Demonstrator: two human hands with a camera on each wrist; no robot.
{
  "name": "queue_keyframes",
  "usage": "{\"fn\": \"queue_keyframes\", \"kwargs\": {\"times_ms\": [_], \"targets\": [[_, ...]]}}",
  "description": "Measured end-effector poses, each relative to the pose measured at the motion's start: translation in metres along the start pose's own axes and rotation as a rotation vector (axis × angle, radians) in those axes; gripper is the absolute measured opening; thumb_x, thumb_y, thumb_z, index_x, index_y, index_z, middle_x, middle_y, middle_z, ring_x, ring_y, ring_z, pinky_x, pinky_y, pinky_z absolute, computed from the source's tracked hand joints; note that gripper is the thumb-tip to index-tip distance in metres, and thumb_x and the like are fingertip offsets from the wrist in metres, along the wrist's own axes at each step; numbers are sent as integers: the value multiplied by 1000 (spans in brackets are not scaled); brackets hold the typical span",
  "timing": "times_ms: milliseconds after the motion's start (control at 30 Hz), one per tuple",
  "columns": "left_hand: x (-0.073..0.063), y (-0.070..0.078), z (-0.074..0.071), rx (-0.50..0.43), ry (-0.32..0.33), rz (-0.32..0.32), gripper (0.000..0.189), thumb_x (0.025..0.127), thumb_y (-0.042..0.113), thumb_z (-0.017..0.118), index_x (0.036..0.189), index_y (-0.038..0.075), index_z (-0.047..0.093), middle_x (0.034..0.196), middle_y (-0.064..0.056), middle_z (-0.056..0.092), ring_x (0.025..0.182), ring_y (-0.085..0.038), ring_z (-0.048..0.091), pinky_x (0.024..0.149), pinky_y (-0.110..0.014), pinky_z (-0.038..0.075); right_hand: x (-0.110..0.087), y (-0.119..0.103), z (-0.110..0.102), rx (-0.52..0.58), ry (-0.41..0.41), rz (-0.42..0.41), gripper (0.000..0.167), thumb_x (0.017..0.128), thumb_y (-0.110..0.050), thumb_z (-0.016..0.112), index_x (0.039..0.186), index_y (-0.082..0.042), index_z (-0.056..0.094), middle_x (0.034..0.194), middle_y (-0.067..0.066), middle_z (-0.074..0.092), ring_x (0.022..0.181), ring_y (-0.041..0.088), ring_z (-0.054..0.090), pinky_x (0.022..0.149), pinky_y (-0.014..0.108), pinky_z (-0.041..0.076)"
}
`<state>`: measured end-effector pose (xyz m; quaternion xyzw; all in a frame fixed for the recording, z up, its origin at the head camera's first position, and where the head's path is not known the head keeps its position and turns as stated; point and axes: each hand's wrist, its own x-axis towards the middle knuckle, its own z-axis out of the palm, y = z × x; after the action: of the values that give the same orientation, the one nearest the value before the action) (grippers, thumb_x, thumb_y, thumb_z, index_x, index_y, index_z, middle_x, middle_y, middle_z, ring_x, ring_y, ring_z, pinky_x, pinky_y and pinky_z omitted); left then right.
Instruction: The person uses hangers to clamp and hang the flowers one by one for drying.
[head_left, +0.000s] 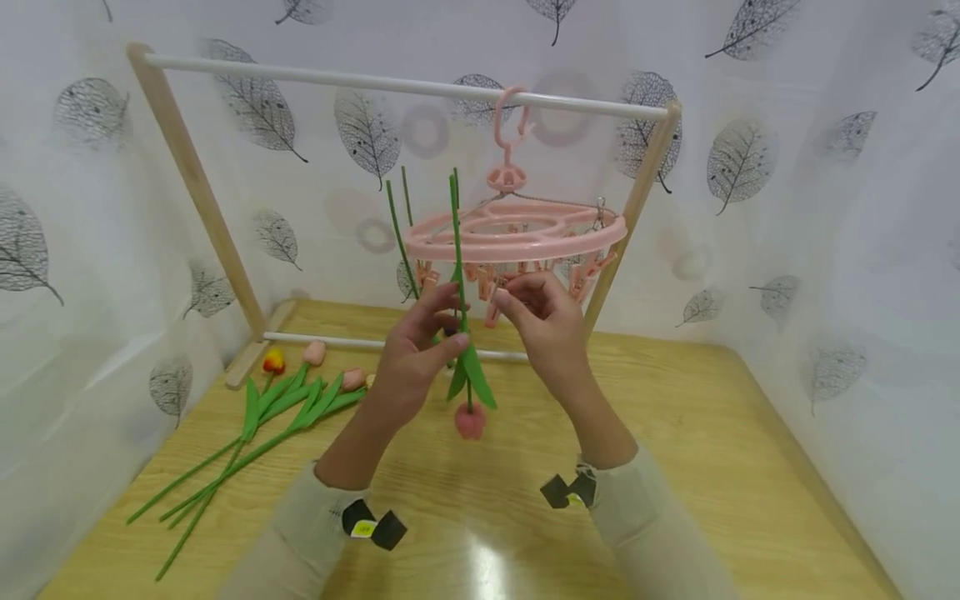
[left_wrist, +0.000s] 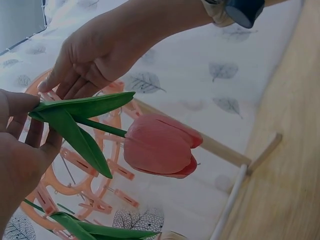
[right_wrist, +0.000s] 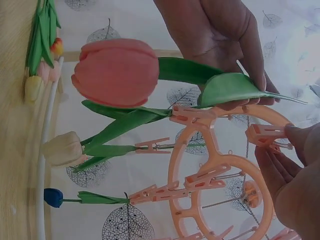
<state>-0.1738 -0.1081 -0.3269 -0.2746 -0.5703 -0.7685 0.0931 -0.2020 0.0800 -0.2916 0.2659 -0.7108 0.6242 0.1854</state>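
Note:
My left hand (head_left: 408,354) pinches the green stem and leaves of a pink artificial tulip (head_left: 470,422), which hangs bloom down. In the left wrist view the bloom (left_wrist: 160,145) is large and unobstructed. My right hand (head_left: 551,329) pinches a pink clothespin (right_wrist: 265,134) under the round pink drying hanger (head_left: 517,248). Whether that clothespin's jaws are parted is hard to see. The tulip's stem rises in front of the hanger's ring. Behind it, a cream tulip (right_wrist: 64,150) and a blue tulip (right_wrist: 53,198) hang bloom down from other clothespins.
The hanger hooks over a white rod (head_left: 337,79) on a wooden frame (head_left: 198,183). Several more tulips (head_left: 288,408) lie on the wooden table (head_left: 675,500) at the left. A leaf-patterned curtain (head_left: 787,250) stands behind and at both sides.

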Motion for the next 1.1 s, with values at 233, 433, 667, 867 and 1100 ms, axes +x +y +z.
{"fn": "queue_keyframes", "kwargs": {"times_ms": [233, 433, 667, 867, 1100], "targets": [[4, -2, 8, 33, 74, 31, 55, 94, -8, 60, 144, 13, 53, 128, -6, 55, 104, -16, 57, 75, -21, 56, 1, -9, 1, 52, 25, 9, 23, 95, -15, 71, 109, 2, 65, 108, 7, 70, 98, 13, 70, 85, 24, 57], [5, -11, 14, 36, 124, 52, 53, 92, -11, 61, 139, 12, 56, 123, -2, 58, 101, -16, 59, 77, -21, 56, 3, -8, 5, 111, 81, 28, 22, 94, -12, 72, 107, 4, 65, 99, 0, 70, 93, 12, 70, 84, 24, 58], [4, -17, 17, 30, 140, 8, 57, 93, -11, 60, 147, -3, 43, 126, 1, 55, 106, -16, 57, 82, -21, 56, 2, -6, 9, 113, 84, 25, 23, 94, -13, 72, 108, 4, 67, 102, 3, 72, 95, 14, 70, 84, 25, 59], [4, -19, 18, -10, 150, -2, 56, 93, -12, 60, 146, -1, 45, 128, -5, 54, 106, -16, 56, 82, -21, 55, 2, -5, 10, 87, 78, 44, 24, 93, -15, 74, 108, 3, 68, 102, 5, 73, 92, 13, 70, 82, 23, 58], [4, -19, 19, -17, 152, -2, 54, 93, -11, 61, 144, 3, 48, 131, -17, 49, 105, -16, 56, 82, -21, 56, 2, -4, 11, 102, 79, 53, 24, 94, -16, 73, 108, 3, 69, 100, 4, 73, 91, 13, 70, 81, 23, 58]]}}
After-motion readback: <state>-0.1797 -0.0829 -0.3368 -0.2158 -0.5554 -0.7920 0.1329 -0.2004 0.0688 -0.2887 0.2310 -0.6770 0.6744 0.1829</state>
